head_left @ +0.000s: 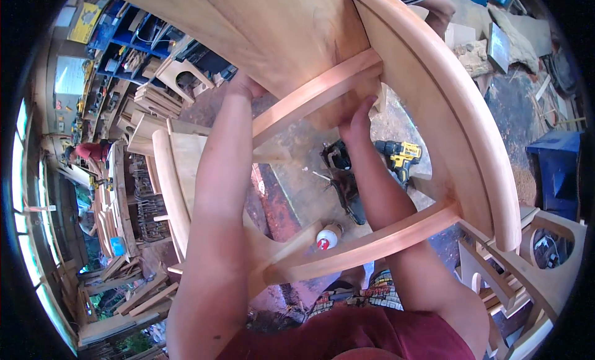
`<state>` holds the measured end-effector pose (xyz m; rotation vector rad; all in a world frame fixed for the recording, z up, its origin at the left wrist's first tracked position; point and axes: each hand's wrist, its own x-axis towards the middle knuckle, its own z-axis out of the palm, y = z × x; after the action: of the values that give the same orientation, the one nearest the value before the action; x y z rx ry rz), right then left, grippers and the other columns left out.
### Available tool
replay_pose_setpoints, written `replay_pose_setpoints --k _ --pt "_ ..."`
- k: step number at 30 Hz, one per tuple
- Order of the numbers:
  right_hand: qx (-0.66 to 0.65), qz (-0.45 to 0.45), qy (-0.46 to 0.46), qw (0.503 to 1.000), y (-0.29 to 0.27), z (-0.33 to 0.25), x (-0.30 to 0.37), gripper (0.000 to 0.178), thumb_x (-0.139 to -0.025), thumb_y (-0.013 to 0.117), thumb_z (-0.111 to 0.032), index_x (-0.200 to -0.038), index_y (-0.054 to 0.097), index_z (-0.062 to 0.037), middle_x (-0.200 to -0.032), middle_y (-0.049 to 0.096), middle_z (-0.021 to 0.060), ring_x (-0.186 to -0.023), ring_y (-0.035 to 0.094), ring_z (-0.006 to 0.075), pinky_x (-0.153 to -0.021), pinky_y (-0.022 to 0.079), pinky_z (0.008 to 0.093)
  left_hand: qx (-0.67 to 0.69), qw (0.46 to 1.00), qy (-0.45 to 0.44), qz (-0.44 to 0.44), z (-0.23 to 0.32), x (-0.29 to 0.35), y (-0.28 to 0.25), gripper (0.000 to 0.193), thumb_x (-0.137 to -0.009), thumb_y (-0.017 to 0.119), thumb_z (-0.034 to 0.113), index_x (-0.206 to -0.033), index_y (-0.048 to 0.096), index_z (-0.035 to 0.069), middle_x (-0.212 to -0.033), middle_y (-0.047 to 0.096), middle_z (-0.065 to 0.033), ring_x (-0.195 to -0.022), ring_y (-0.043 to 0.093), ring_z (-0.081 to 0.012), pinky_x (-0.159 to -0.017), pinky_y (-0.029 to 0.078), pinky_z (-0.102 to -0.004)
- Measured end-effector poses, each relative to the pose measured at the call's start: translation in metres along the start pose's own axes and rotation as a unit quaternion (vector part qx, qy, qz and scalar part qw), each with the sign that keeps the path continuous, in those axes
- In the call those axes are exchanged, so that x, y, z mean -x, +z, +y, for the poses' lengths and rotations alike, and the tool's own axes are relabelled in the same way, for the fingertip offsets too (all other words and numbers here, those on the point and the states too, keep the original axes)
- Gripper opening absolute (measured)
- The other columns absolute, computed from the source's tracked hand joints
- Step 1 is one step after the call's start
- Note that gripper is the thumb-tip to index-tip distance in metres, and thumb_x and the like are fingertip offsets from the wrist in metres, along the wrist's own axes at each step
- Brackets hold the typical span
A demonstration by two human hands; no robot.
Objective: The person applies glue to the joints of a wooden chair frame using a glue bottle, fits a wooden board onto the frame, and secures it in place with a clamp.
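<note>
A large wooden chair frame fills the middle, its thick curved side rail at the right. Two curved crosspieces, a far one and a near one, join its sides. A wide, smooth wooden board slopes away at the top, its rounded lower end behind the far crosspiece. My left hand grips the board's left edge, its fingers mostly hidden. Reaching up through the frame, my right hand is closed against the board's lower end, thumb showing. My right forearm passes behind the near crosspiece.
Below the frame, a yellow-black cordless drill, another dark power tool and a white bottle with a red cap stand on a surface. Cut wooden parts lie right. A blue bin stands behind. Other people are nearby.
</note>
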<state>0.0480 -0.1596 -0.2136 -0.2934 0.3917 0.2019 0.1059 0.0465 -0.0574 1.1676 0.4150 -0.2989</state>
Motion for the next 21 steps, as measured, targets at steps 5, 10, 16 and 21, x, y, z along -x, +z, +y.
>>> replay_pose_setpoints --k 5,10,16,21 --pt "-0.025 0.031 0.066 0.997 0.022 0.022 0.015 0.088 -0.081 0.036 -0.069 -0.140 0.021 -0.0068 -0.141 0.033 0.0084 -0.129 0.034 0.0261 -0.108 0.026 0.0440 0.162 0.978 -0.112 -0.070 0.017 -0.067 -0.115 0.052 -0.088 0.051 0.039 -0.128 0.045 0.007 -0.126 0.052 -0.0075 -0.113 0.052 -0.0247 -0.094 0.044 -0.0426" --pt "0.025 0.012 0.028 0.999 -0.013 0.006 -0.004 0.086 -0.080 0.035 -0.069 -0.140 0.022 -0.0088 -0.141 0.033 0.0069 -0.129 0.033 0.0248 -0.108 0.025 0.0454 0.062 0.998 -0.022 -0.002 -0.012 -0.056 -0.048 0.051 -0.088 0.051 0.038 -0.128 0.045 0.007 -0.125 0.052 -0.0075 -0.112 0.052 -0.0247 -0.094 0.044 -0.0426" --pt "0.013 -0.028 0.028 0.999 0.010 0.015 -0.005 0.081 -0.081 0.035 -0.068 -0.139 0.026 -0.0123 -0.140 0.036 0.0029 -0.128 0.034 0.0225 -0.108 0.026 0.0426 0.012 0.998 0.046 0.051 0.003 -0.026 -0.031 0.051 -0.088 0.051 0.038 -0.127 0.045 0.007 -0.125 0.053 -0.0076 -0.112 0.052 -0.0246 -0.093 0.044 -0.0426" --pt "0.001 -0.036 0.023 0.999 0.021 0.011 -0.008 0.078 -0.083 0.035 -0.066 -0.138 0.028 -0.0120 -0.138 0.039 0.0028 -0.126 0.037 0.0213 -0.108 0.027 0.0403 0.008 0.996 0.067 0.058 0.001 -0.023 -0.019 0.051 -0.088 0.051 0.038 -0.127 0.045 0.007 -0.125 0.053 -0.0077 -0.112 0.052 -0.0246 -0.093 0.044 -0.0426"
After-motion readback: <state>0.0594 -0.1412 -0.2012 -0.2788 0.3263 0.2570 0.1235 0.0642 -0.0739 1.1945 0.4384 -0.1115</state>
